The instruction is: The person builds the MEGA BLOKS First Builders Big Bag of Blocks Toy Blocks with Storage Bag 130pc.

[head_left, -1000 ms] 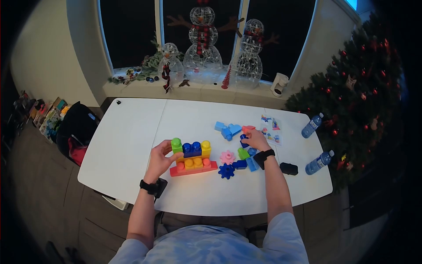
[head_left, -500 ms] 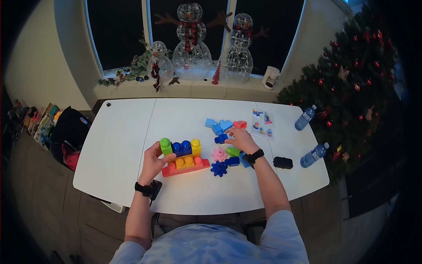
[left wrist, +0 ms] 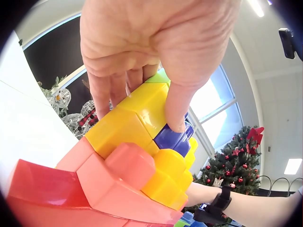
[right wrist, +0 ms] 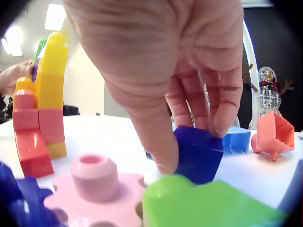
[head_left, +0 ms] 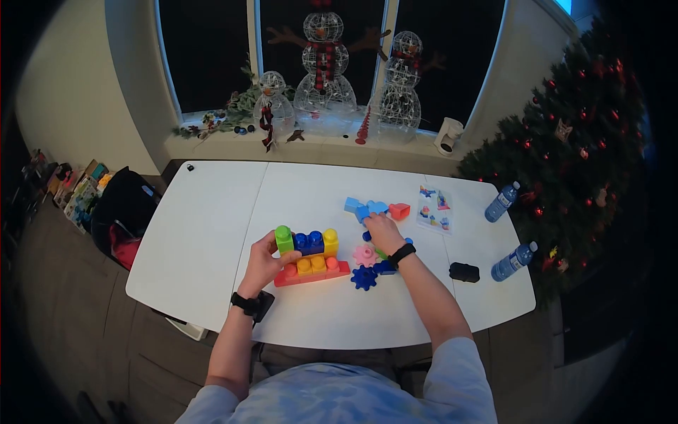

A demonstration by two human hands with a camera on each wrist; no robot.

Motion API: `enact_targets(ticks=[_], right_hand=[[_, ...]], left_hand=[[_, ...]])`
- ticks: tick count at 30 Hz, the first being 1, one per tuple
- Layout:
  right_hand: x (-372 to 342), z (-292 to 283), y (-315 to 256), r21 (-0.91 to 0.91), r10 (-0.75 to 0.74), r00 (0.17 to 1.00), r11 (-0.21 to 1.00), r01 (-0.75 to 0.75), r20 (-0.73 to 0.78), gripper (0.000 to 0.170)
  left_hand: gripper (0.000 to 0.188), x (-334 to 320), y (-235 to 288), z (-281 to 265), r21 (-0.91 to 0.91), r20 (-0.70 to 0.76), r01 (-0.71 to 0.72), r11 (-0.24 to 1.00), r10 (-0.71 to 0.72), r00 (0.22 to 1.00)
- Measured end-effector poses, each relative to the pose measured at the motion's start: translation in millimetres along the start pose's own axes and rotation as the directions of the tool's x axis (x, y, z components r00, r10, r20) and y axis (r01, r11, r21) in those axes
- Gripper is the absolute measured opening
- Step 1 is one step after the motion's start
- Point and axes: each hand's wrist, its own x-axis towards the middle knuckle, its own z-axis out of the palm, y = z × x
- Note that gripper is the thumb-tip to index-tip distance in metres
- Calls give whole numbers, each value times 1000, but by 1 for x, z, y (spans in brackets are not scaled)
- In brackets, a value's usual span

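A built stack of toy building blocks (head_left: 311, 266) stands on the white table, with a red and coral base, yellow blocks above, and green, dark blue and yellow blocks on top. My left hand (head_left: 267, 264) grips its left end, thumb on the near side and fingers behind, as the left wrist view shows. My right hand (head_left: 385, 234) pinches a dark blue block (right wrist: 201, 156) between thumb and fingers, low over the table. Close to that hand lie a pink gear (head_left: 364, 254), a dark blue gear (head_left: 364, 277) and a green block (right wrist: 213, 203).
Light blue blocks (head_left: 353, 204) and a coral block (head_left: 400, 211) lie beyond my right hand. Farther right are a picture sheet (head_left: 435, 209), a black case (head_left: 464, 272) and two water bottles (head_left: 502, 203) near the table's right edge.
My right hand has moved left and slightly nearer me with the dark blue block, away from the coral block. My left hand stays on the stack. The head view shifted and came back.
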Motion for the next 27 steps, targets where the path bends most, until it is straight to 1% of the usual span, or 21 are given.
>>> enact_targets(ticks=[2, 3, 4, 5, 6, 7, 8, 9, 11, 12, 14, 15, 17, 21, 23, 27], right_hand=[[4, -23, 1, 128, 19, 997, 991, -27, 70, 22], [9, -38, -2, 128, 14, 998, 991, -22, 69, 22], [18, -73, -14, 344, 160, 983, 921, -182, 91, 27], [25, -100, -26, 536, 296, 944, 778, -327, 147, 33], [30, -113, -37, 537, 295, 944, 777, -329, 150, 33], [34, -123, -48, 731, 267, 961, 643, -229, 67, 37], [36, -130, -60, 875, 262, 965, 472, -108, -23, 41], [38, -137, -73, 897, 192, 981, 437, -71, -16, 44], [43, -138, -96, 870, 2, 997, 488, 66, -77, 39], [44, -137, -105, 870, 7, 997, 488, 66, -79, 39], [45, -134, -120, 866, -68, 996, 493, 85, -59, 35], [45, -132, -124, 867, -66, 996, 491, 86, -61, 35], [45, -126, -128, 835, -99, 994, 543, 85, -36, 33], [42, -121, -130, 826, -84, 996, 558, 77, -36, 32], [41, -118, -131, 802, -88, 993, 587, 111, -73, 32], [41, -116, -131, 799, -102, 993, 590, 115, -68, 33]], left_hand=[[43, 0, -3, 0, -16, -9, 17, 1000, -17, 1000], [43, 0, -4, 0, -5, -8, 8, 1000, -8, 1000], [43, 0, -5, 0, 7, -8, 1, 1000, -1, 1000], [43, 0, -5, 0, 8, -11, 4, 1000, -4, 1000], [42, 0, -6, 0, 15, -8, 1, 1000, -1, 1000], [42, 0, -6, 0, 23, 0, 0, 1000, 0, 1000], [42, -1, -6, 1, 24, 7, 5, 1000, -5, 1000], [42, -1, -6, 1, 5, -1, 9, 1000, -9, 1000], [42, 0, -3, 1, -12, -2, 9, 1000, -9, 1000], [42, 0, -1, 1, -23, 1, 7, 1000, -7, 1000], [42, 0, 1, 0, -31, 4, 7, 999, -7, 1000], [42, 0, 1, -1, -41, 6, 8, 999, -8, 1000], [42, 0, 3, -1, -47, 8, 9, 999, -9, 1000], [40, 1, 3, -1, -52, 19, 17, 999, -16, 1000], [39, 0, 3, 0, -57, 24, 18, 998, -17, 1000], [39, 1, 3, 0, -39, 25, 4, 999, -3, 1000]])
